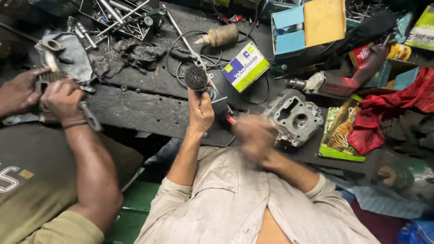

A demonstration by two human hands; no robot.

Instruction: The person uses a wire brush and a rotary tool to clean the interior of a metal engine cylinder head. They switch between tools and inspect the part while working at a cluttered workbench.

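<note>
Head view, near to far. Left hand, just left of centre, is wrapped in a fist around the body of a power tool, fingers pressed together on the grip; the tool's long axis runs from about 4 o'clock, where a red-tipped end shows beside the wrist, to about 10 o'clock, where its round black wire brush head points up and away from the person. Right hand, at about 4 o'clock from the left hand, is blurred; whether its fingers are spread or closed cannot be told; it lies just beside the grey metal cylinder head, which rests on the dark workbench with its ported face up. At 9 o'clock, a second person's two hands clasp a finned metal part over a grey rag. Beyond the brush head, at 1 o'clock from it, lies a white, blue and green carton, with black cable looped around it; a tan cylindrical tool lies past that. At 3 o'clock a red cloth lies beside a printed tiger picture. At the far edge, 11 o'clock, loose steel rods and bolts are piled; at 1 o'clock stands a blue and yellow box.
</note>
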